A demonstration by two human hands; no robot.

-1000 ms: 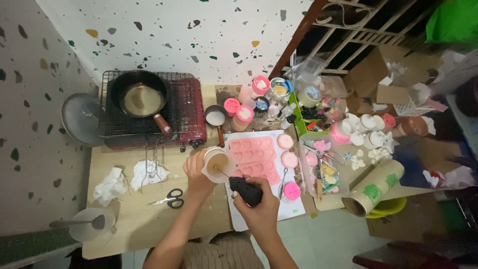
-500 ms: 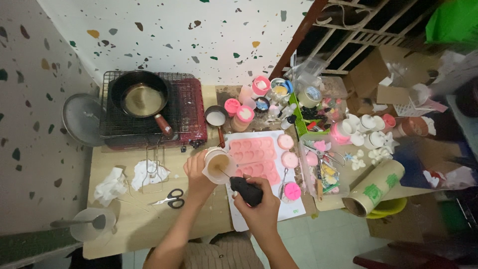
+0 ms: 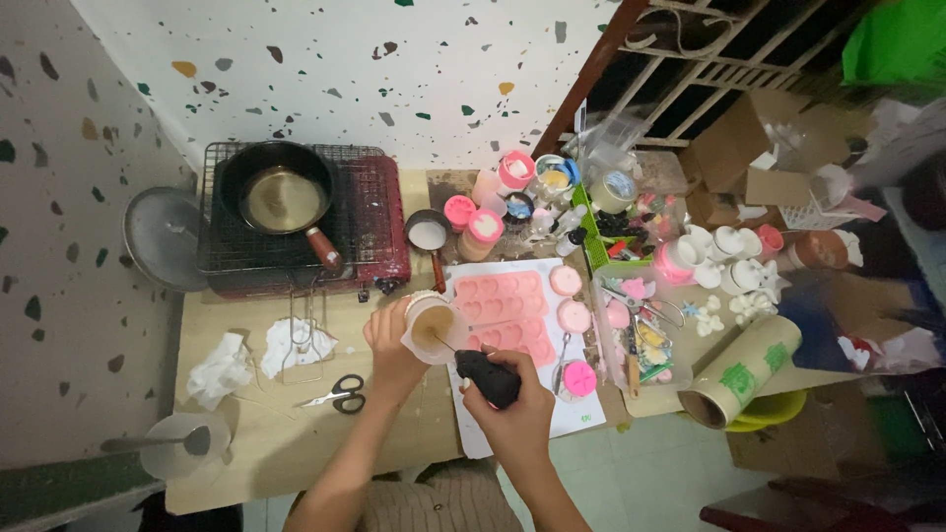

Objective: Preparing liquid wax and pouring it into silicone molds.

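I am gripping a cup in my left hand, while my right hand is holding a black handheld mixer in it.

Bare table lies open to your left, between the scissors and the near edge. To your right, the pink mould and crowded jars block passage. Ahead, the stove with its pan bars the way.
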